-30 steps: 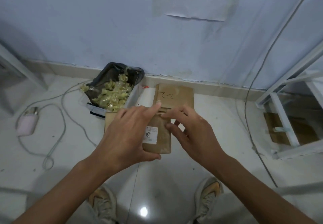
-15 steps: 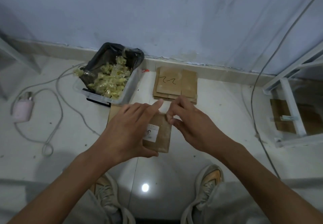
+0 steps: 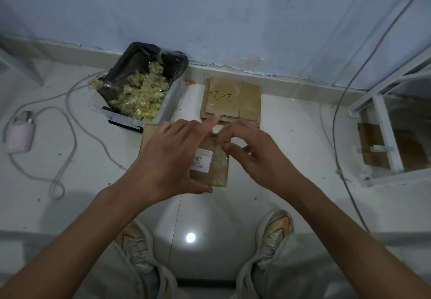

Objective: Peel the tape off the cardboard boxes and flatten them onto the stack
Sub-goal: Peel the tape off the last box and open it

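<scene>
Gripping a small cardboard box (image 3: 211, 165) from its left side, the left hand (image 3: 172, 158) is seen with its thumb curled under the box's near edge and its fingers laid over the top, the index finger stretched toward the far edge. The box is held above the white floor (image 3: 291, 163), just on the near side of the stack of flattened cardboard (image 3: 231, 99), which lies against the baseboard. A white label (image 3: 202, 160) is stuck on the box's upper face, partly covered by the left hand. A strip of clear tape (image 3: 221, 162) is seen along the box's right part. The right hand (image 3: 254, 156) is placed at the box's far right corner, its fingertips (image 3: 220, 139) drawn narrowly together at the tape's far end; whether the tape is actually pinched cannot be told. Another piece of cardboard (image 3: 149, 133) lies on the floor under the left hand, left of and nearer than the stack. Left of the stack, a bin lined with a black bag (image 3: 140, 88) is filled with crumpled yellowish tape. Well to the left of the stack, a pink device (image 3: 19, 136) with a cable is seen on the floor. Two shoes (image 3: 275, 231) show at the near edge.
</scene>
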{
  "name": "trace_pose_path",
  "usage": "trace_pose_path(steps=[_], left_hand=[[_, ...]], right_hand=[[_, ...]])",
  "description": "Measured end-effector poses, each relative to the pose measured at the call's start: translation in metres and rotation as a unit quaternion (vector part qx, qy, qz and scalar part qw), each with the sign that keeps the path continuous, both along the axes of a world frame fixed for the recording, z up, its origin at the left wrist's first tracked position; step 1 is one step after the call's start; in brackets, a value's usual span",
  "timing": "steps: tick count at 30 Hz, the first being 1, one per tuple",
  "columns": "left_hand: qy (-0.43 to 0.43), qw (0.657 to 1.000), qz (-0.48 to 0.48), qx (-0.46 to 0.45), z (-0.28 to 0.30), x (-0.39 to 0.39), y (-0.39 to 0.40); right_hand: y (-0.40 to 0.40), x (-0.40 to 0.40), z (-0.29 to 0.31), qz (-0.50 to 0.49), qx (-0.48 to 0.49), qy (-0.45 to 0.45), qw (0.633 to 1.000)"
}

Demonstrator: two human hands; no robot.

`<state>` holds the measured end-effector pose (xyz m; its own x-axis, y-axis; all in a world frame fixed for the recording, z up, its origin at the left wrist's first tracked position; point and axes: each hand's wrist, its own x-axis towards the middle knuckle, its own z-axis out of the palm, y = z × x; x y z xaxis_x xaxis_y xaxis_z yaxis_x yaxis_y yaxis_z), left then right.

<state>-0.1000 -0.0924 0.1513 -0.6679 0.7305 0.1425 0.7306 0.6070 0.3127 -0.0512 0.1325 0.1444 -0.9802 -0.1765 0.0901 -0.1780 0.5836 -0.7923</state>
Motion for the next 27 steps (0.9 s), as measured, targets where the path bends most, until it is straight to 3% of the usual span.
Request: trace_pose_path(steps=[8,12,17,23,27], left_hand=[[0.009,0.999,-0.009,-0.038,-0.002,0.004,0.001],[-0.039,0.999,0.014,-0.031,0.006,-0.005,-0.014],[-0.057,0.998,0.025,0.002,0.016,-0.015,-0.026],[-0.043,0.999,-0.020,-0.015,0.011,-0.010,-0.013],[-0.024,0.999,-0.028,-0.030,0.008,-0.007,-0.012]], right_hand=[[0.000,-0.003,0.005,0.043,0.163,0.040,0.985],[0.017,0.003,-0.002,0.090,0.243,0.025,0.965],[0.013,0.013,0.004,0.002,0.081,0.052,0.995],[-0.007,0.003,0.002,0.001,0.171,0.121,0.978],[-0.011,0.003,0.001,-0.007,0.167,0.098,0.981]])
